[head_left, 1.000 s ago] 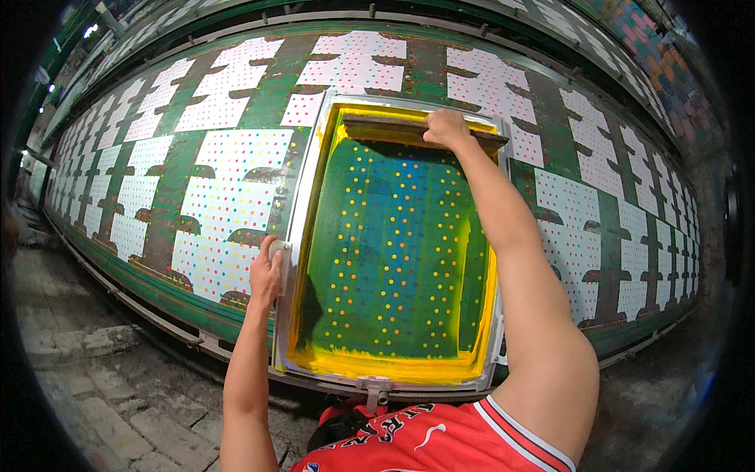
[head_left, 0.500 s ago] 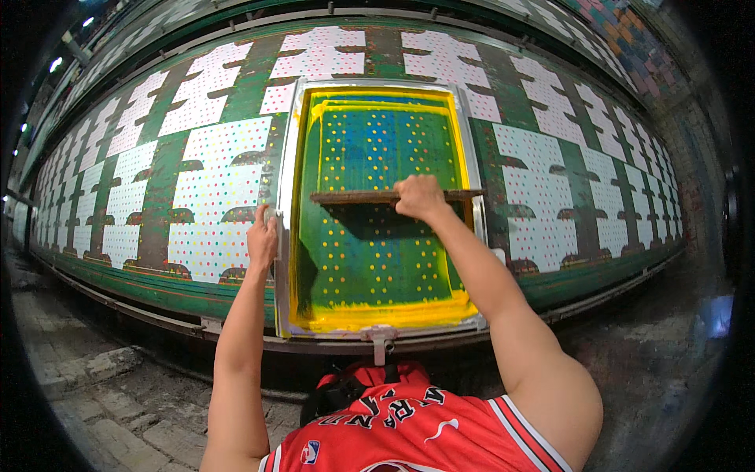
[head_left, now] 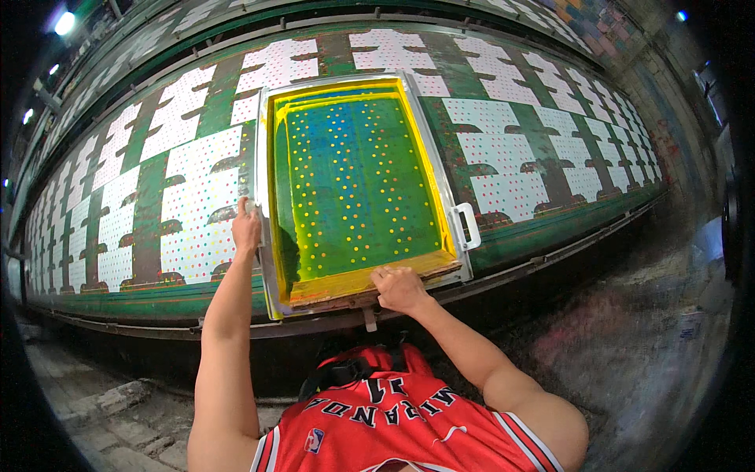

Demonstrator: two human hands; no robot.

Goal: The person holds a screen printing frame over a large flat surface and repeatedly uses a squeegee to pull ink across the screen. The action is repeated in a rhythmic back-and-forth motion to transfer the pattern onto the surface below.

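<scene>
Screen (head_left: 358, 185) lies between dotted panels (head_left: 507, 189) (squeegee (head_left: 334, 289) covering its near end).

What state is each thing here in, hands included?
Screen frame: resting on the long table
Mesh: dotted, with yellow ink around its edges
Squeegee: held at the frame's near end
Right hand: closed on the squeegee
Left hand: at the frame's left side, grip unclear
White handle: unheld
Dotted panels: spread flat
Lamp: lit

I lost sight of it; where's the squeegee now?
At the head view's lower centre, the squeegee lies along the near end of the screen frame, held by the right hand.
</scene>
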